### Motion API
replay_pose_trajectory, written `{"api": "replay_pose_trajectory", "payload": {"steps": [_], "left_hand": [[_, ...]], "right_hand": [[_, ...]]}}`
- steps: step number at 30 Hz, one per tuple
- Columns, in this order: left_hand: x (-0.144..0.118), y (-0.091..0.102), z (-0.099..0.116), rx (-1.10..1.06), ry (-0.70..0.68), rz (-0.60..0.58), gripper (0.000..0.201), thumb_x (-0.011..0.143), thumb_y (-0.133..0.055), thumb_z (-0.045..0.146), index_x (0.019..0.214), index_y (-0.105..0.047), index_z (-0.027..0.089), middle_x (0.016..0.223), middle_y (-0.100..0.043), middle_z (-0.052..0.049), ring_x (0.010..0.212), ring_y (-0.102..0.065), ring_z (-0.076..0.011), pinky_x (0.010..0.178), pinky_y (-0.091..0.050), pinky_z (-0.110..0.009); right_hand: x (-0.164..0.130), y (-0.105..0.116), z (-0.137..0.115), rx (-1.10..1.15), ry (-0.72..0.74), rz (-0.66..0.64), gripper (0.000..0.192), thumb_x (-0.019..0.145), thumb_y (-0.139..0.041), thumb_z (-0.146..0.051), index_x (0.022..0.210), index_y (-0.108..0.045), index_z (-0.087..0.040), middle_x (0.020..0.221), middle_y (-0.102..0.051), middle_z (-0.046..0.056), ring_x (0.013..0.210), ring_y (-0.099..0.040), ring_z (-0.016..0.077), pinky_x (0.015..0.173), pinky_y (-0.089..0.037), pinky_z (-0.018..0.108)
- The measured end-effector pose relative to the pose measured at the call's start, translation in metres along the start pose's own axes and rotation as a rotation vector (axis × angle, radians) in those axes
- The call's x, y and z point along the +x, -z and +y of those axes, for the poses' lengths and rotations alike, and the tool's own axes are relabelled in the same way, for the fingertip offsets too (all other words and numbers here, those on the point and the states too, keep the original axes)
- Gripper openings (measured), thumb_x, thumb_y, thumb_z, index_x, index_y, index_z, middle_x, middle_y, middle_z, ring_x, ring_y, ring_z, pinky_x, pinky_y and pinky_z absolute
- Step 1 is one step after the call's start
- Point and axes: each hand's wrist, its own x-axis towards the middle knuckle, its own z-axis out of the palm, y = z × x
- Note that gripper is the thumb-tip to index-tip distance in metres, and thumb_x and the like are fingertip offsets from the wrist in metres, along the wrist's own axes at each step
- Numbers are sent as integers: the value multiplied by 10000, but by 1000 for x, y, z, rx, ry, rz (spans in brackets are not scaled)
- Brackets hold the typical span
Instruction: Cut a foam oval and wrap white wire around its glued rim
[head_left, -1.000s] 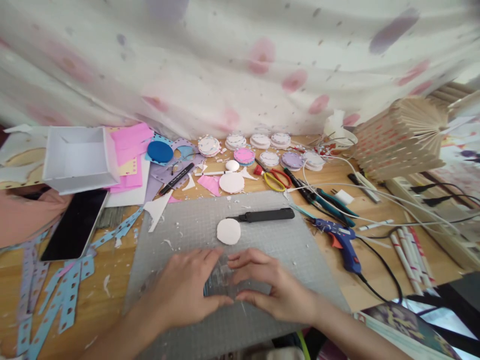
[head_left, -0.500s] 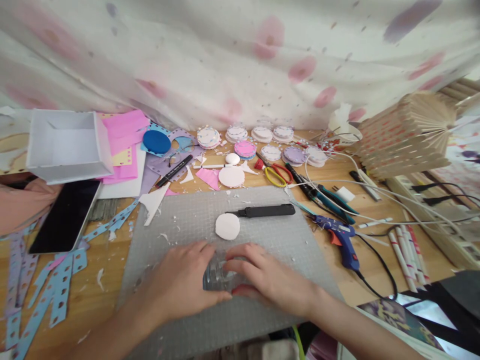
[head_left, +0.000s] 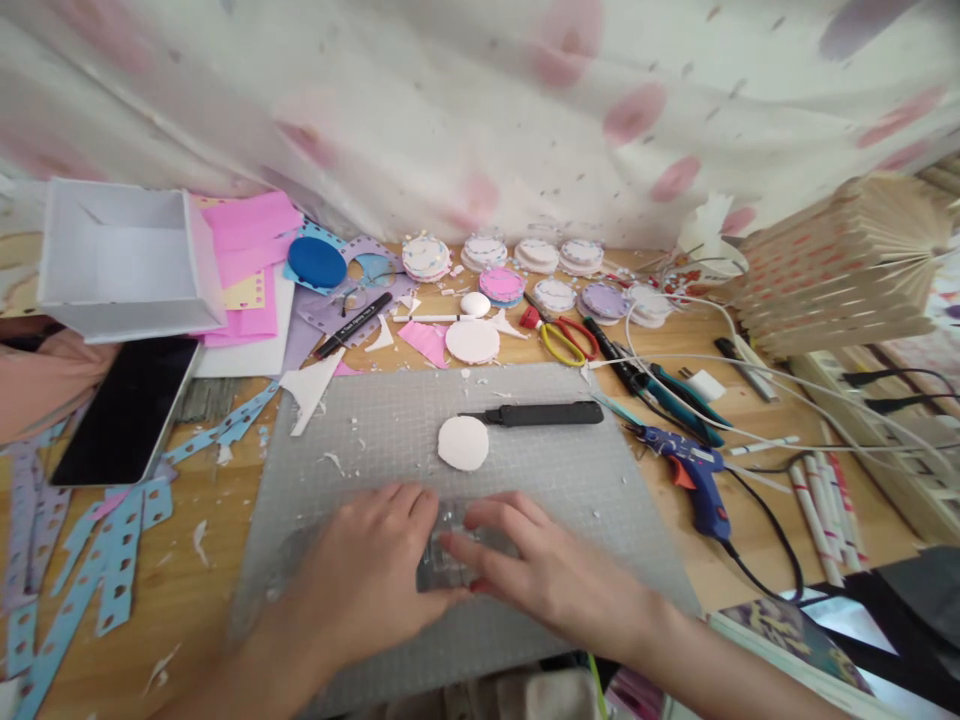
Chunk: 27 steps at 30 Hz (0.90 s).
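Both hands sit low over the grey cutting mat [head_left: 337,490], with a clear, glassy piece [head_left: 448,518] between their fingers. The left hand [head_left: 375,565] is part-open, index finger and thumb spread in a curve along the piece's left side; the right hand [head_left: 525,570] has its fingers loosely bent and a little apart, their tips over the piece's right side. Blur and see-through material make it hard to judge, so I cannot tell whether either hand really grips it or only steadies it. If the hold is light, the smooth piece could slip sideways under uneven pressure. Just beyond the fingertips lies a white disc [head_left: 463,443], thin-looking and loose, so a forward slide of the knuckles could knock it askew. Past its far edge is a black-handled tool [head_left: 551,413], its narrow tip pointing left beside the disc; a careless reach there might meet that tip, which looks sharp. White scraps [head_left: 332,461] ahead of the left fingers could get under the piece and tilt it. Well to the right of the fingers, the glue gun [head_left: 694,470] trails a black cord [head_left: 784,535] near the right forearm; catching it could drag the gun.
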Motion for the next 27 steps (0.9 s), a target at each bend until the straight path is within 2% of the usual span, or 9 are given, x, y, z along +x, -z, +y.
{"api": "replay_pose_trajectory", "payload": {"steps": [6,11,17,21,27], "left_hand": [[-8,-13,2,102,-60,73,410,790,-597,401,1081,-631,116,1048,-684,-171,924,-637,-339,737,-536,-486],[-7,-17,1,119,-88,140,395,777,-576,330,1102,-630,113,1028,-695,-157,889,-648,-324,696,-542,-457],[-7,-19,-2,106,-114,163,432,767,-602,348,1146,-615,142,981,-704,-118,857,-654,-310,658,-537,-441],[-6,-19,-3,85,-112,147,409,782,-604,374,1132,-616,161,941,-702,-105,831,-650,-303,645,-526,-436],[-4,-20,-4,28,-102,122,423,798,-601,426,1144,-599,182,967,-695,-101,856,-641,-313,666,-513,-454]], "right_hand": [[-10,-8,-5,-47,55,127,328,1008,-343,-184,1265,-545,-155,1061,-649,103,1055,-571,222,829,-525,303],[-8,-7,-3,-61,87,136,319,992,-385,-157,1262,-552,-121,1027,-666,106,1054,-581,219,820,-540,296],[-5,-4,3,-76,104,141,297,978,-402,-146,1213,-583,-146,960,-680,74,942,-621,212,717,-571,285],[-5,-5,7,4,110,152,299,988,-376,-160,1206,-576,-121,990,-678,92,997,-610,214,757,-573,299],[-6,-8,10,119,41,127,305,959,-469,-200,1247,-543,-132,1025,-674,102,1017,-615,230,808,-568,313]]}}
